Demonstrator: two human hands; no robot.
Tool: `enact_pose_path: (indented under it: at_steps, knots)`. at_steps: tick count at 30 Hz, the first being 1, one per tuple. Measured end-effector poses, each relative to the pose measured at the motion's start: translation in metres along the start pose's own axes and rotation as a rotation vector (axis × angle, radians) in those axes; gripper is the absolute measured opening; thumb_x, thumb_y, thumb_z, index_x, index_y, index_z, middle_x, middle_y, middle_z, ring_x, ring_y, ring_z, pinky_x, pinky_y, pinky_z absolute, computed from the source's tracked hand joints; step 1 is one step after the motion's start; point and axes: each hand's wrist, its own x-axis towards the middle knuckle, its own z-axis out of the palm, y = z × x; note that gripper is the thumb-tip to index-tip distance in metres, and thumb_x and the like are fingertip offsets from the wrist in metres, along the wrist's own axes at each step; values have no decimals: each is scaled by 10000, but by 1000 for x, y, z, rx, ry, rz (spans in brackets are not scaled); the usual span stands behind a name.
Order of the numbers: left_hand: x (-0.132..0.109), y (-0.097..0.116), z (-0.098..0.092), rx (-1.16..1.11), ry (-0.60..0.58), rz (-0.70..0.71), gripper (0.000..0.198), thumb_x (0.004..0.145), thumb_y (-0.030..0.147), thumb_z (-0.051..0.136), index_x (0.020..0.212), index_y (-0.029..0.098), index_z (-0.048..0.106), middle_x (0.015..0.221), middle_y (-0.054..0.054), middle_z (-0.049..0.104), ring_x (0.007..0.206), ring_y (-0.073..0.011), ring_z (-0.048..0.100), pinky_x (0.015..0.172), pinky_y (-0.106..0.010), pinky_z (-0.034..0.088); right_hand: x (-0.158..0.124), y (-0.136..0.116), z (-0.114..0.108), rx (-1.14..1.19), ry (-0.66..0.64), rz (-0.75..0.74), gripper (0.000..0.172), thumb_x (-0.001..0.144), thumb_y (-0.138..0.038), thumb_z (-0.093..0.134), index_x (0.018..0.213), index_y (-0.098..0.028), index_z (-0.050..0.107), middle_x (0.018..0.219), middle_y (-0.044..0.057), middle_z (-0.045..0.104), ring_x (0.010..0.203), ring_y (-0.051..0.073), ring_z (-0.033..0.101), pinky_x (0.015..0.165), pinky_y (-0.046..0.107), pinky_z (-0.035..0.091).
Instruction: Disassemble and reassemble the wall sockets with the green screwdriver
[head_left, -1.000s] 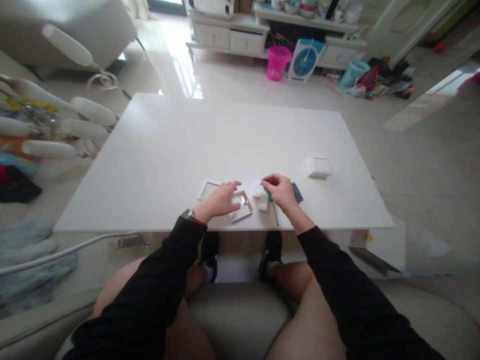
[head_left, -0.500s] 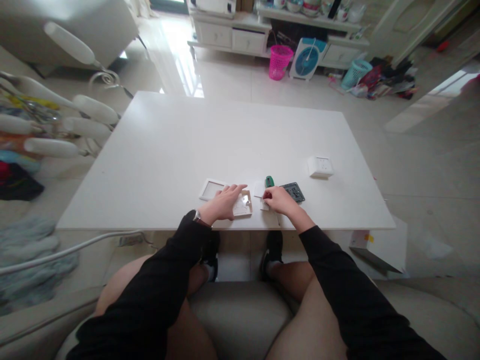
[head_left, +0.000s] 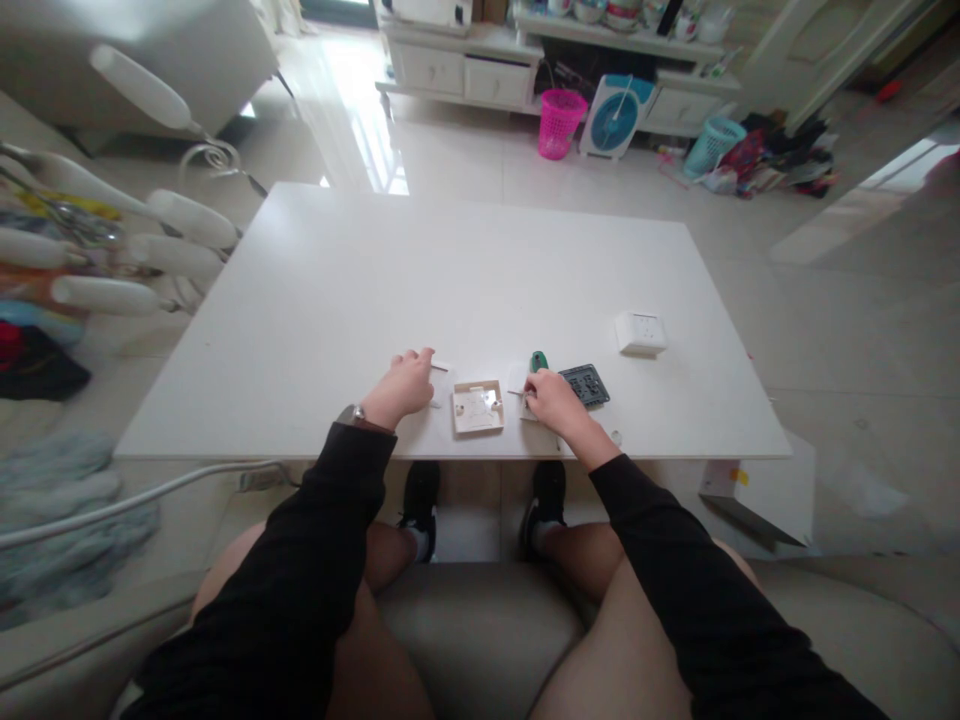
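Observation:
My left hand (head_left: 406, 384) is over the white frame (head_left: 440, 369), covering most of it; its fingers are bent, and their grip is hidden. Right of it an open white box (head_left: 478, 408) lies on the table, untouched. My right hand (head_left: 552, 396) is closed, thumb and fingers pinched at a small white piece (head_left: 527, 410) that they partly hide. Behind that hand lie a green-handled tool (head_left: 538, 361) and a flat white piece (head_left: 517, 378). A dark plate (head_left: 586, 385) lies just right of the hand.
The white table (head_left: 337, 290) bears a white socket box (head_left: 641, 334) farther right and a small clear round thing (head_left: 616, 438) near its front edge. Beyond stand a pink basket (head_left: 560, 124) and a blue fan (head_left: 616, 115). White curved metalwork (head_left: 191, 217) is at the left.
My left hand has moved left from the open box to the white frame, uncovering the box. My right hand has barely moved. The small clear round thing now shows near the front edge.

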Motion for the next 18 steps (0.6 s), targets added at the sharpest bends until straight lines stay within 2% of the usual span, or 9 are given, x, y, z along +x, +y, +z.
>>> enact_pose_path:
  at_steps: [4, 8, 13, 18]
  knots:
    - [-4, 8, 5, 68, -86, -129, 802, 815, 294, 683, 1532, 97, 384, 1358, -262, 560, 1301, -419, 521, 1087, -504, 445, 0, -2, -4, -27, 21, -1, 188, 928, -88, 575, 1010, -140, 736, 1103, 160, 715, 1027, 244, 659, 909, 314, 469]
    - [-11, 24, 0, 70, -95, -210, 901, 829, 439, 740, 1556, 97, 333, 1411, -278, 505, 1320, -425, 487, 1059, -472, 461, -1, -4, -9, -21, 42, -7, 179, 934, -117, 580, 1039, -133, 724, 1117, 147, 716, 1042, 233, 656, 927, 306, 465]
    - [-18, 37, -7, 81, -86, -276, 821, 850, 368, 715, 1539, 117, 344, 1377, -277, 505, 1333, -423, 470, 1023, -477, 482, -2, -5, -12, -2, 68, -4, 185, 923, -143, 582, 1043, -140, 722, 1115, 144, 721, 1031, 236, 658, 922, 314, 471]
    - [-19, 41, -12, 61, -93, -305, 870, 799, 281, 723, 1559, 149, 321, 1344, -269, 505, 1296, -446, 491, 962, -521, 530, -1, -3, -18, 4, 94, -4, 198, 912, -139, 578, 1038, -145, 731, 1063, 130, 742, 1003, 222, 669, 908, 303, 479]
